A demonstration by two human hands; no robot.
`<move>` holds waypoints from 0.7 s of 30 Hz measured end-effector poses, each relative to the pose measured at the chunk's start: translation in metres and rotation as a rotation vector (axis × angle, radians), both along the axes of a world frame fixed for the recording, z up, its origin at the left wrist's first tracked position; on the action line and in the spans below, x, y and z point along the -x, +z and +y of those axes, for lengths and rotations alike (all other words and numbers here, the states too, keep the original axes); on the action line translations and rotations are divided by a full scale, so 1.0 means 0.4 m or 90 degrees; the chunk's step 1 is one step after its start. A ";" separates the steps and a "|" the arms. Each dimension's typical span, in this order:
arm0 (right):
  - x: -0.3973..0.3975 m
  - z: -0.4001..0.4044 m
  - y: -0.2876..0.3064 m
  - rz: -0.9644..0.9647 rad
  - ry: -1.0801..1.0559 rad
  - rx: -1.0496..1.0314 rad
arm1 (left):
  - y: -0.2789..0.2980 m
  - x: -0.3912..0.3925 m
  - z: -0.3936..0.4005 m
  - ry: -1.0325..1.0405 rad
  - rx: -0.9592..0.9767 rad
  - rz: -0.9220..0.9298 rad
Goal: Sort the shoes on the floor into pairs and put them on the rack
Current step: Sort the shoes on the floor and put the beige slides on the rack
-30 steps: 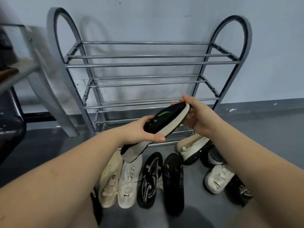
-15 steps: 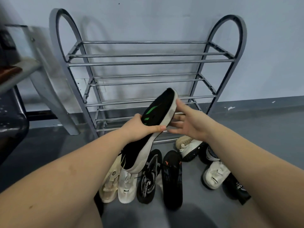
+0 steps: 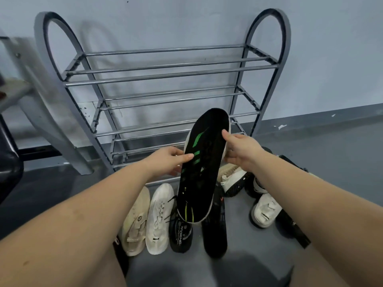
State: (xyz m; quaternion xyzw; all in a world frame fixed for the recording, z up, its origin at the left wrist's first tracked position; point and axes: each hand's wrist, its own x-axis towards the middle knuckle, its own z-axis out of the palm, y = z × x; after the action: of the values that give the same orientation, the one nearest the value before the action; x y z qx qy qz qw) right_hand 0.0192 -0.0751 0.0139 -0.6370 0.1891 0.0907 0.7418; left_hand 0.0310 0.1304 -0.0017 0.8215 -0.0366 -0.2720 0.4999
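I hold one shoe in both hands, sole toward the camera, toe up at 12 o'clock and heel down at 6 o'clock, in front of the lower tiers of the rack. My left hand grips the sole's edge at 9 o'clock, thumb across the black tread, the other fingers curled behind. My right hand pinches the edge at 3 o'clock near the toe, thumb on the tread. The sole is black with green marks and a pale rim. All rack tiers in view carry nothing. On the floor, at 6 o'clock from the held shoe, lie a cream shoe, a white shoe, a black shoe with lettering and another black shoe; at 4 o'clock lies a loose heap of white and dark shoes. Risks, as I judge them: both grips sit on the upper half of the sole, so the heel hangs free and could swing or slip onto the row below and disturb it. The tiers are spaced bars; a shoe set down crosswise or short of the back bar could tip through. The mate is not identified from this view; the two black shoes below may cause a mismatch.
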 end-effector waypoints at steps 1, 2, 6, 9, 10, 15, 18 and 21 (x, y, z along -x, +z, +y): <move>-0.003 -0.010 -0.002 0.003 0.015 0.006 | 0.004 0.002 -0.002 -0.001 0.012 0.009; -0.007 -0.018 -0.005 0.006 0.030 0.012 | 0.005 0.005 -0.005 0.004 0.028 0.021; -0.007 -0.030 -0.010 0.018 0.039 0.011 | 0.013 0.011 -0.020 0.042 0.102 0.068; 0.000 -0.030 -0.003 0.005 0.035 0.034 | 0.013 0.007 -0.028 0.070 0.115 0.057; 0.006 -0.028 0.000 0.010 0.049 0.038 | 0.011 0.006 -0.031 0.082 0.120 0.055; 0.067 0.005 -0.016 0.105 0.225 0.024 | 0.001 0.004 -0.043 0.146 0.130 0.040; 0.083 0.013 -0.025 0.074 0.208 -0.004 | -0.001 0.005 -0.053 0.206 0.156 0.050; 0.091 -0.007 -0.033 0.056 0.154 0.001 | 0.007 0.025 -0.076 0.204 0.219 0.104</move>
State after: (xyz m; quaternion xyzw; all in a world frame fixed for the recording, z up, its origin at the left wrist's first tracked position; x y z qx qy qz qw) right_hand -0.0172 -0.0779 0.0007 -0.6513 0.1435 0.2076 0.7156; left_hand 0.0211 0.1000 0.0010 0.6946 0.0889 -0.2446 0.6706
